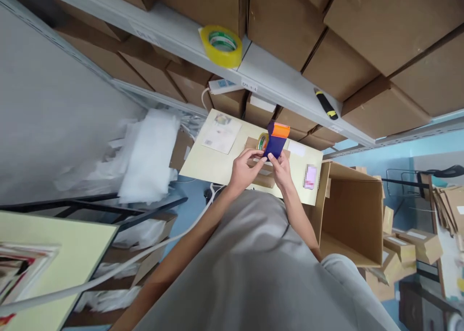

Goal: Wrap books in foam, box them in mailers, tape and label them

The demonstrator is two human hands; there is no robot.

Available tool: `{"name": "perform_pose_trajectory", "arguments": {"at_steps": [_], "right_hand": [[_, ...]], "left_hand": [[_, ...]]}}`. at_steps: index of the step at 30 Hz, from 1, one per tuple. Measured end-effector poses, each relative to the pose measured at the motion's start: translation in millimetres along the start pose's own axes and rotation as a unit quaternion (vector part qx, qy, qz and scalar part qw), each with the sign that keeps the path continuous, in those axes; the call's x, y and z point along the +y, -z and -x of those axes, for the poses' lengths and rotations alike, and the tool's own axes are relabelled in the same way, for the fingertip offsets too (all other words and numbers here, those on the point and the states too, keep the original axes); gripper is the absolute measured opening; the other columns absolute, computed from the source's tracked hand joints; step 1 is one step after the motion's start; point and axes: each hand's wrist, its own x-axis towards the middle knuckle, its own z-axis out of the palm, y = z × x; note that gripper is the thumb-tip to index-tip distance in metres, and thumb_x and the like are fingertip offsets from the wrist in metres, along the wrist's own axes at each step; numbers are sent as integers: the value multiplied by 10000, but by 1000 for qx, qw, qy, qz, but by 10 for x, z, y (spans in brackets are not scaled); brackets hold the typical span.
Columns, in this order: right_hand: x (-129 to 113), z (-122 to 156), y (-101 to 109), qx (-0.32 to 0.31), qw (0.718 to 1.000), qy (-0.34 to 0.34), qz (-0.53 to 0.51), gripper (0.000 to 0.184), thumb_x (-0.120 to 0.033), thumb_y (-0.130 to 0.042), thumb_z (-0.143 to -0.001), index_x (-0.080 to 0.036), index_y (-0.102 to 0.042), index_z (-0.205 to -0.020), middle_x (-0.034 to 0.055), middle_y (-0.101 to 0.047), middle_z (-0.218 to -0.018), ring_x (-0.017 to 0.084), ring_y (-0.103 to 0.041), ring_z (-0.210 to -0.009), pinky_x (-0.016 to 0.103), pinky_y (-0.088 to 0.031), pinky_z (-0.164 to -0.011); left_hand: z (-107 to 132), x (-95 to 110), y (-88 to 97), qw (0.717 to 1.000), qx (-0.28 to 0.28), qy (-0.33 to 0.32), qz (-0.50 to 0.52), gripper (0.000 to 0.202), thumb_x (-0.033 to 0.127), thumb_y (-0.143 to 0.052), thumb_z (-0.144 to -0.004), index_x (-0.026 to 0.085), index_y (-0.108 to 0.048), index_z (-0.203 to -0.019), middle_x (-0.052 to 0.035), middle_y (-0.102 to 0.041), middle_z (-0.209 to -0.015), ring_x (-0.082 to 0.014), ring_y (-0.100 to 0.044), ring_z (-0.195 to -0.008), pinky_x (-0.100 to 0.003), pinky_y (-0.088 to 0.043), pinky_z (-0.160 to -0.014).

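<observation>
Both of my hands hold a small purple box with an orange open flap (276, 138) above a pale table (213, 164). My left hand (245, 168) pinches the box's lower left side with its fingers closed. Its lower right side is gripped by my right hand (282, 169). Under the hands lies a flat brown cardboard piece (264, 178). A roll of tape (262, 141) sits on the table just behind the box.
A printed sheet (222, 134) and a pink item (311, 176) lie on the table. A large open cardboard box (348, 220) stands to the right. On the shelf above are a yellow tape roll (222, 45) and a yellow-black cutter (326, 104). White foam wrap (148, 154) is piled left.
</observation>
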Motion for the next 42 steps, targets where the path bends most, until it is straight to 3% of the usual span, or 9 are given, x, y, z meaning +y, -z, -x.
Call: {"name": "perform_pose_trajectory", "arguments": {"at_steps": [4, 8, 14, 20, 23, 26, 30, 36, 42], "right_hand": [[37, 190, -23, 3, 998, -24, 49, 769, -811, -611, -1015, -231, -564, -1517, 173, -748, -1489, 321, -699, -1430, 514, -544, -1281], [-69, 285, -46, -46, 996, -18, 76, 829, -863, -534, -1048, -261, -516, -1618, 152, -735, -1531, 306, -692, -1466, 506, -550, -1295], [44, 294, -37, -81, 992, -37, 92, 929, -960, -473, -1011, -204, -619, -1532, 188, -758, -1500, 329, -724, -1435, 495, -572, -1283], [103, 272, 164, -102, 985, -13, 141, 826, -838, -667, -1013, -218, -628, -1558, 158, -710, -1591, 329, -646, -1524, 502, -476, -1369], [46, 259, 283, -144, 974, -14, 172, 775, -786, -678, -1038, -228, -636, -1574, 138, -719, -1593, 330, -648, -1517, 504, -470, -1369], [-1, 240, 404, -175, 962, -15, 209, 788, -772, -677, -1039, -227, -626, -1606, 135, -726, -1580, 347, -681, -1463, 513, -507, -1324], [-54, 205, 569, -219, 943, -21, 251, 698, -703, -701, -1039, -218, -680, -1541, 132, -787, -1449, 365, -739, -1319, 527, -580, -1214], [-159, 105, 755, -275, 911, -54, 301, 576, -594, -734, -994, -189, -735, -1404, 106, -829, -1220, 325, -772, -1076, 472, -636, -1045], [-271, -58, 730, -304, 899, -128, 287, 540, -741, -695, -997, -209, -748, -1069, 57, -809, -945, 261, -755, -870, 378, -632, -834]], "left_hand": [[74, 30, 87, 999, -37, 20, -18, 247, 452, -794, -982, 233, -796, -1096, -81, -818, -1139, -229, -782, -991, -395, -668, -990], [85, 74, 194, 996, -76, 21, -42, 256, 489, -737, -1038, 242, -795, -1073, -89, -817, -1185, -245, -775, -1061, -399, -662, -1022], [109, 21, 315, 990, -128, 7, -65, 237, 476, -736, -1033, 248, -795, -1062, -99, -828, -1190, -283, -775, -1134, -431, -645, -1056], [-207, 84, 431, 996, -69, 54, -9, 511, 604, -797, -966, 232, -794, -1316, -119, -786, -1322, -280, -764, -1172, -423, -640, -1060], [-416, 149, 466, 986, -113, 109, 51, 557, 688, -844, -905, 219, -829, -1205, -120, -805, -1249, -303, -772, -1185, -416, -651, -1032], [-523, 158, 466, 973, -158, 149, 79, 542, 694, -924, -820, 205, -839, -1036, -107, -821, -1081, -294, -786, -1062, -417, -671, -968], [-525, 51, 427, 968, -161, 171, 83, 535, 705, -965, -762, 208, -820, -900, -86, -815, -939, -273, -783, -940, -409, -689, -897], [-440, -172, 348, 960, -162, 205, 105, 598, 752, -989, -693, 206, -792, -838, -83, -810, -880, -274, -793, -925, -405, -693, -886], [-331, -295, 258, 965, -95, 219, 110, 568, 725, -977, -725, 203, -778, -827, -78, -800, -856, -252, -774, -880, -393, -688, -866]]}}
